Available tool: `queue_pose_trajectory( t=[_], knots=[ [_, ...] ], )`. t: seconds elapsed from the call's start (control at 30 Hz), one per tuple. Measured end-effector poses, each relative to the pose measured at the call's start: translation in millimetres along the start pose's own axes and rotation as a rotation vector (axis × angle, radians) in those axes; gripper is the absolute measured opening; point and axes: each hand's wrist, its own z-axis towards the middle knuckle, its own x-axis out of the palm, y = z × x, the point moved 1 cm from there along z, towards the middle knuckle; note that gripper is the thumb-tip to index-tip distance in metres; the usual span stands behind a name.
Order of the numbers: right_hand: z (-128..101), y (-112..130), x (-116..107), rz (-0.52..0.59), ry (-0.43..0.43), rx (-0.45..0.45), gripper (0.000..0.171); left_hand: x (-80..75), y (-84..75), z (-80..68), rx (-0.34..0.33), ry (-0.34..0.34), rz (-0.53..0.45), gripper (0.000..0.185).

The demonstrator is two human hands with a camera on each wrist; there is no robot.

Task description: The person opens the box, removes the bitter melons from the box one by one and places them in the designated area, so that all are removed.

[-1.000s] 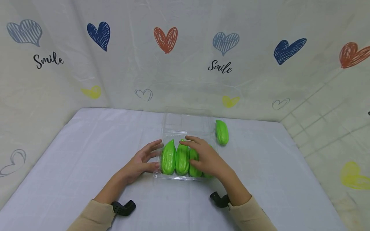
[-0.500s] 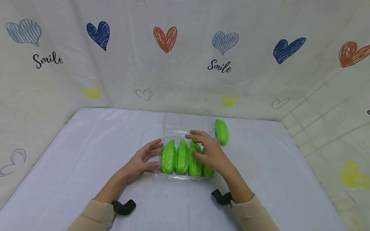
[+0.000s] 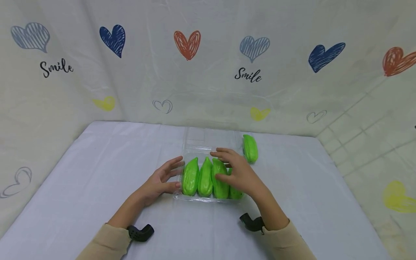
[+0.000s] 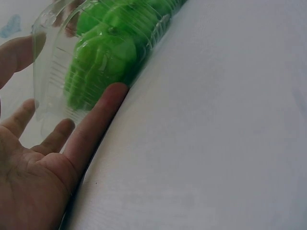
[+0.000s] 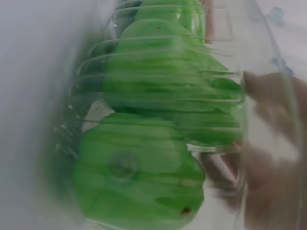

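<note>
A clear plastic tray [image 3: 195, 198] with its lid open at the back holds several green gourds side by side, such as the leftmost gourd [image 3: 190, 177]. My left hand [image 3: 169, 177] presses straight fingers and thumb against the tray's left wall [image 4: 48, 57]; the gourds [image 4: 105, 57] show through it. My right hand [image 3: 232, 169] rests relaxed over the rightmost gourd [image 3: 234, 193], its thumb on the neighbouring one. In the right wrist view the gourds [image 5: 139, 172] fill the frame, with blurred fingers [image 5: 273, 96] seen through the plastic. One loose gourd [image 3: 250, 148] lies on the table right of the lid.
A pale cloth covers the table [image 3: 97, 169]. A curtain printed with hearts [image 3: 186, 43] hangs close behind and wraps both sides. Black camera mounts [image 3: 139, 233] sit at both wrists.
My right hand has slid right and slightly back across the gourds, uncovering the third one. The left hand and tray have stayed in place.
</note>
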Motion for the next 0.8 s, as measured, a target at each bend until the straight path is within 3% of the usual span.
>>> queue_pose_trajectory(
  t=[0.3, 0.5, 0.8],
  knots=[
    [-2.7, 3.8, -3.9, -0.058, 0.067, 0.021, 0.058, -0.6, 0.5, -0.1, 0.006, 0.003, 0.019, 0.078],
    [-5.8, 3.8, -5.9, -0.11, 0.115, -0.012, 0.054, -0.5, 2.0, 0.0, -0.005, 0.002, 0.024, 0.078],
    [-8.2, 7.8, -7.4, -0.184, 0.219, 0.02, 0.068, -0.5, 2.5, 0.9, -0.01, 0.001, 0.017, 0.078]
  ],
)
